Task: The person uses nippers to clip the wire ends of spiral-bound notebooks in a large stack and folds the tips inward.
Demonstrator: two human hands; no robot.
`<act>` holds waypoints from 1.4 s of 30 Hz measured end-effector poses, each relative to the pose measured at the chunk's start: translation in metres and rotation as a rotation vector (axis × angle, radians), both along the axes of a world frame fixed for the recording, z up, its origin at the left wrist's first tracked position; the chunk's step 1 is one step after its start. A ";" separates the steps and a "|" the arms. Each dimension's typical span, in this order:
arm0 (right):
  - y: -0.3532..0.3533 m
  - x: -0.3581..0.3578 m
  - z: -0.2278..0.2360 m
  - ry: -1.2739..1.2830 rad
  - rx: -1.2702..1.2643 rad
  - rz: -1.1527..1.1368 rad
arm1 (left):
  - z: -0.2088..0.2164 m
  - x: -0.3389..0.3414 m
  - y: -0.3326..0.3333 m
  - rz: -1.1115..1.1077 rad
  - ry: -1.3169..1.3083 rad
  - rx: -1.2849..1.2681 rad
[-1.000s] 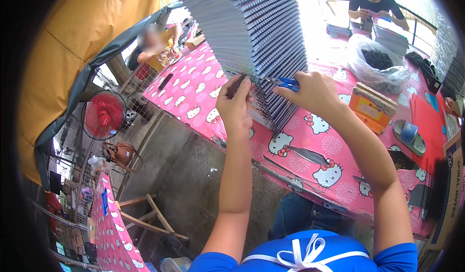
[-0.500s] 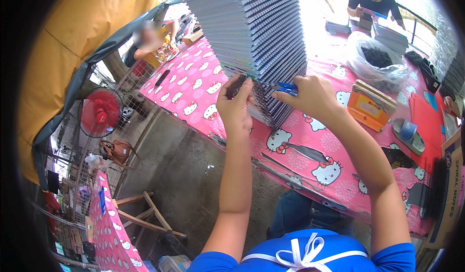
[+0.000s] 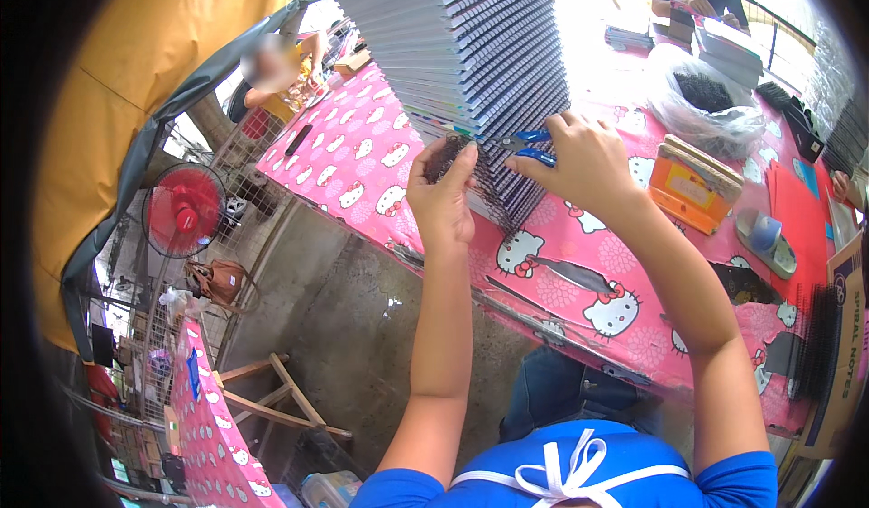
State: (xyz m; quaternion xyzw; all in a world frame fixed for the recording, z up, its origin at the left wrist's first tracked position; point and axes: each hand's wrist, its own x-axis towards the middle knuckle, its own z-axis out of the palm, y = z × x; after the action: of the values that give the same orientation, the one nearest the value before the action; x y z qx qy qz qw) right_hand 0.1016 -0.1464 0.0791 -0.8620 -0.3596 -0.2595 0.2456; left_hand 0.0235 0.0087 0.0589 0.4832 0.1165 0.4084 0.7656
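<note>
A tall stack of spiral-bound notebooks (image 3: 507, 46) stands on the pink patterned table (image 3: 552, 286), its coiled edges towards me. My left hand (image 3: 442, 191) is closed around a bunch of dark wire coil ends (image 3: 444, 159) beside the stack's lower coils. Blue-handled pliers (image 3: 534, 155) are in my right hand (image 3: 593, 159), just right of the left fingertips. Their jaws point left at the coils; whether they grip a wire is too small to tell.
Right of the stack are a clear plastic bag (image 3: 670, 82) with dark coils, an orange box (image 3: 683, 196), a slipper (image 3: 765, 241) and a carton (image 3: 833, 354). One person (image 3: 697, 1) works across the table, another (image 3: 276, 78) at the far left. A red fan (image 3: 184, 209) stands left.
The pliers and my right hand have shifted slightly up and apart from my left fingers. My left hand keeps its hold on the coil ends. The view has tilted slightly.
</note>
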 end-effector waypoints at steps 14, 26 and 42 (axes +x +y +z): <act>0.001 -0.004 0.012 0.262 -0.139 0.052 | -0.003 0.001 0.004 0.022 0.009 -0.056; 0.004 -0.001 0.002 0.271 -0.132 0.070 | -0.014 0.002 0.007 -0.020 0.029 -0.010; 0.002 -0.001 -0.005 0.286 -0.159 0.046 | -0.022 0.002 0.001 -0.006 0.032 0.045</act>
State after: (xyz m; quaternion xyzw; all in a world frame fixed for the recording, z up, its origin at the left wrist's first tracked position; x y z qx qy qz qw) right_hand 0.1008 -0.1441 0.0737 -0.8983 -0.3601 -0.0991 0.2314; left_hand 0.0260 0.0098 0.0372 0.5072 0.1180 0.4009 0.7537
